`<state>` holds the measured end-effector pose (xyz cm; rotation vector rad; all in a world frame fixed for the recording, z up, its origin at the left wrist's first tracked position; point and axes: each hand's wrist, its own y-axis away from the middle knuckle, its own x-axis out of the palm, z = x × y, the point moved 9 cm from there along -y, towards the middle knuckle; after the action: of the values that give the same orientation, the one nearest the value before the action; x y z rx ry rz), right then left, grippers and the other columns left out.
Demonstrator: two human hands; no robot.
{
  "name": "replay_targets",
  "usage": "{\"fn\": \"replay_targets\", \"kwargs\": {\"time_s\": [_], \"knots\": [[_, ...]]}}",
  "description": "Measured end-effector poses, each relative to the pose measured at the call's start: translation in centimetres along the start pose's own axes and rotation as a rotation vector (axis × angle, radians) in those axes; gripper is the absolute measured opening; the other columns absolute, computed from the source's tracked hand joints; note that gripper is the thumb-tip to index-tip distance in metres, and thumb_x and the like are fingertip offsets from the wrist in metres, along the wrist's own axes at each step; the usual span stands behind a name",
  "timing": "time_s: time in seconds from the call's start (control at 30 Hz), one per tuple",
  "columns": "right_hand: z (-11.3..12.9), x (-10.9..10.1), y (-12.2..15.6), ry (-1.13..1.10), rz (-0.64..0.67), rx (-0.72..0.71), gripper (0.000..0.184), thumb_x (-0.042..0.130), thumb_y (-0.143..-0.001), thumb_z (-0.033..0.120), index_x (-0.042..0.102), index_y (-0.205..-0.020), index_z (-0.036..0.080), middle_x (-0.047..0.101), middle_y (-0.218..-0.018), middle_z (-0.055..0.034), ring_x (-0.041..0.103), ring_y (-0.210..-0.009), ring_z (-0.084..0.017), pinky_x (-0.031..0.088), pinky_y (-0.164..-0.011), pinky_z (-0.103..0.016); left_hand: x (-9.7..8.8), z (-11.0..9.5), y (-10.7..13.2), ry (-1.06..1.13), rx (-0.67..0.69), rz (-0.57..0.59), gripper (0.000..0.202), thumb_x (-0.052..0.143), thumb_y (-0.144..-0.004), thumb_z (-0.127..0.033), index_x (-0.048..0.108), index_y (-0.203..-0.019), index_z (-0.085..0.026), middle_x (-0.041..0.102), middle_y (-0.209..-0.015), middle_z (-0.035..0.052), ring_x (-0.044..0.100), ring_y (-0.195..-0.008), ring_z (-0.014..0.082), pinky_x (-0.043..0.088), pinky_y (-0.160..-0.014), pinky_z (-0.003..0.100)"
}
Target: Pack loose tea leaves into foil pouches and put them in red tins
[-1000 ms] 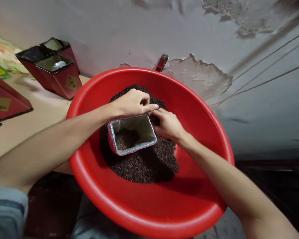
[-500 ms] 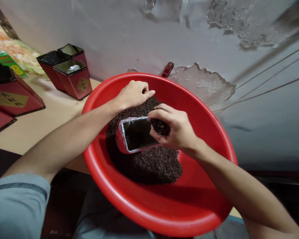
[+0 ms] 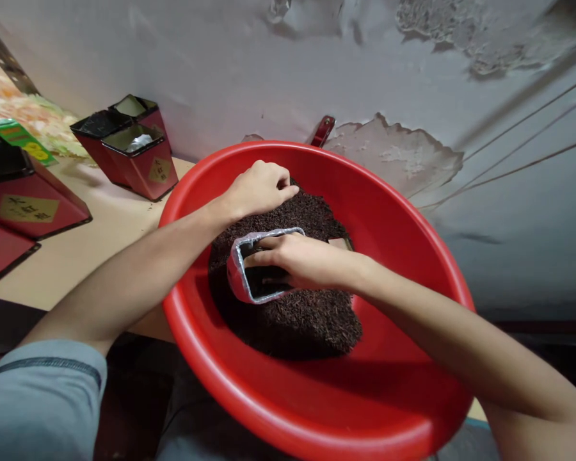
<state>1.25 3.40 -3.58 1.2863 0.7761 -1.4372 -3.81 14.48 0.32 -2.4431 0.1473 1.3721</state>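
Observation:
My right hand [image 3: 307,261] reaches down into the mouth of a pink, plastic-lined container [image 3: 239,276], fingers spread and their tips partly hidden inside. The container is set in a heap of dark, dry tea leaves [image 3: 312,326] within a large red basin [image 3: 403,282]. Over the far left part of the heap is my left hand [image 3: 262,189], with its fingers curled under and the thumb toward the right. Whatever it may hold is hidden beneath it.
On the tabletop [image 3: 110,221] at left stand several red tins, including an open tin [image 3: 141,163] with gold labels and a larger tin [image 3: 38,198]. A green box [image 3: 22,137] is behind them. A peeling wall [image 3: 211,77] rises beyond the basin.
My right hand, closed around a clump of tea leaves before, has moved left into the container's mouth and opened its fingers. My left hand stays nearly where it was.

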Motion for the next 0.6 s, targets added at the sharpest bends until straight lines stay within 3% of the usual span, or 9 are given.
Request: {"fn": "replay_targets", "kwargs": {"time_s": [0.17,0.4,0.53,0.6], "knots": [[0.0,-0.1,0.3,0.093,0.087,-0.002,0.066,0.065,-0.086,0.003,0.059,-0.147,0.028,0.067,-0.134,-0.0106,0.072,-0.099,-0.023,0.051,-0.080,-0.031,0.5,-1.0,0.4,0.001,0.067,0.036,0.024,0.060,-0.093,-0.035,0.076,-0.093,-0.018,0.073,-0.085,0.0038,0.064,-0.089,0.0177,0.046,-0.086,0.028],[0.6,-2.8,2.3,0.261,-0.214,-0.027,0.025,0.055,-0.097,0.013,0.070,-0.117,0.015,0.069,-0.102,-0.0093,0.064,-0.076,-0.015,0.042,-0.064,-0.027,-0.5,-2.7,1.3,0.018,0.123,0.030,0.024,0.058,-0.094,-0.031,0.076,-0.097,-0.015,0.074,-0.088,0.0025,0.065,-0.085,0.0153,0.046,-0.087,0.027],[-0.4,-4.4,5.0,0.312,-0.383,0.058,0.028,0.042,-0.103,0.017,0.068,-0.114,0.018,0.066,-0.095,-0.0053,0.059,-0.072,-0.013,0.037,-0.060,-0.026,-0.8,-3.5,1.8,0.017,0.157,0.058,0.030,0.055,-0.095,-0.035,0.076,-0.103,-0.015,0.075,-0.094,0.0037,0.066,-0.087,0.0159,0.046,-0.088,0.027],[-2.4,-5.2,6.7,0.328,-0.462,0.182,0.031,0.039,-0.106,0.025,0.068,-0.116,0.021,0.067,-0.094,-0.0049,0.060,-0.075,-0.014,0.037,-0.061,-0.027,0.1,-3.8,2.0,0.004,0.198,0.158,0.034,0.056,-0.094,-0.040,0.076,-0.108,-0.016,0.076,-0.097,0.0038,0.067,-0.089,0.0166,0.047,-0.086,0.027]]}}
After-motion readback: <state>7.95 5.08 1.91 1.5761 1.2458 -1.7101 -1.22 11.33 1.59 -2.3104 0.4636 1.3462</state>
